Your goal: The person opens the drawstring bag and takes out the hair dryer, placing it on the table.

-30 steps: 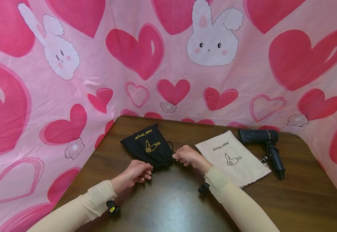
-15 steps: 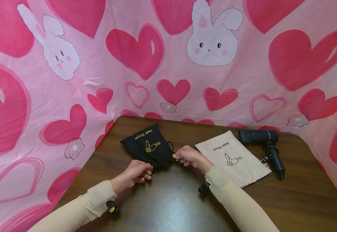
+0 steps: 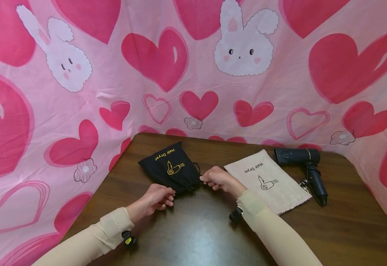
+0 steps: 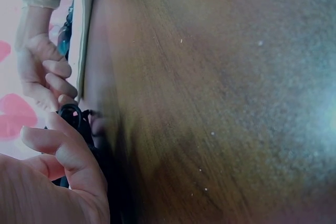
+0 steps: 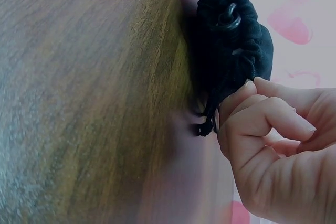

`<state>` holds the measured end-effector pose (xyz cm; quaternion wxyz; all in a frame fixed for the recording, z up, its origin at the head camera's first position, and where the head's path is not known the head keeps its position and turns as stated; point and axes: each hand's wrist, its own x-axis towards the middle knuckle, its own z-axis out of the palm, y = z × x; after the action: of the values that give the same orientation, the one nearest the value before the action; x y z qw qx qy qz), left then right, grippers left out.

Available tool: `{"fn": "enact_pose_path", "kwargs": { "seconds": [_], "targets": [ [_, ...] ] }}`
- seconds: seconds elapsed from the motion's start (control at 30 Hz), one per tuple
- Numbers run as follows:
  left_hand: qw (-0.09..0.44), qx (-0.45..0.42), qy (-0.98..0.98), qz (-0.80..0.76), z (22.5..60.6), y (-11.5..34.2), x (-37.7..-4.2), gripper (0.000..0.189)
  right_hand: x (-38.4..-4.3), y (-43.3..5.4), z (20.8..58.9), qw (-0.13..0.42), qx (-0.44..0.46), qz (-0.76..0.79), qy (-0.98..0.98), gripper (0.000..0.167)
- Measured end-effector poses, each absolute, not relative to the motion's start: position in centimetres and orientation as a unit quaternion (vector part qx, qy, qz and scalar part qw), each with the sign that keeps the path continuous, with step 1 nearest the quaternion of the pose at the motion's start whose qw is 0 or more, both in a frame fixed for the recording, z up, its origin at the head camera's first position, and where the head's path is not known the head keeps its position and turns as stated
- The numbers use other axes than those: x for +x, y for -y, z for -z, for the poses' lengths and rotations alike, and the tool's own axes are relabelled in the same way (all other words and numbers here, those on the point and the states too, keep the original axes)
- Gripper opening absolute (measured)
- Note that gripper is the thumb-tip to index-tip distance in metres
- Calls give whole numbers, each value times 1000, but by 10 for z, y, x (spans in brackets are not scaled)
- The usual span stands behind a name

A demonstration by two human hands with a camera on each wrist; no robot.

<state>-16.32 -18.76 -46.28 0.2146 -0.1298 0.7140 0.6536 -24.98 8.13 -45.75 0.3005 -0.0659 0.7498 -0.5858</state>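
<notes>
A black drawstring bag (image 3: 168,166), printed "Hair Dryer" in yellow, lies on the table with its mouth towards the person. My right hand (image 3: 218,179) pinches the drawstring at the right side of the mouth between thumb and forefinger. At the near left corner of the mouth, my left hand (image 3: 155,198) pinches the other end of the drawstring, its other fingers curled. The right wrist view shows the mouth (image 5: 231,30) gathered into tight folds. Dark cord loops (image 4: 72,116) stand out beyond the left fingers in the left wrist view.
A cream "Hair Dryer" bag (image 3: 256,173) lies flat beside the right forearm. Right of it, a black hair dryer (image 3: 296,157) rests on the brown wooden table (image 3: 356,221). A pink heart-print curtain (image 3: 206,85) stands behind the table and along its sides.
My right hand has shifted very slightly to the right, drawing the drawstring with it. The left hand and the black bag stay almost in place.
</notes>
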Motion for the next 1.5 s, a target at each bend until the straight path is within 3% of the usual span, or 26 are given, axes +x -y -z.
{"fn": "enact_pose_path", "kwargs": {
  "seconds": [1.5],
  "targets": [
    [206,-129,-720,-650,460,190,-160,22,-254,-88,457,282,-60,582,-760,29]
  ]
}}
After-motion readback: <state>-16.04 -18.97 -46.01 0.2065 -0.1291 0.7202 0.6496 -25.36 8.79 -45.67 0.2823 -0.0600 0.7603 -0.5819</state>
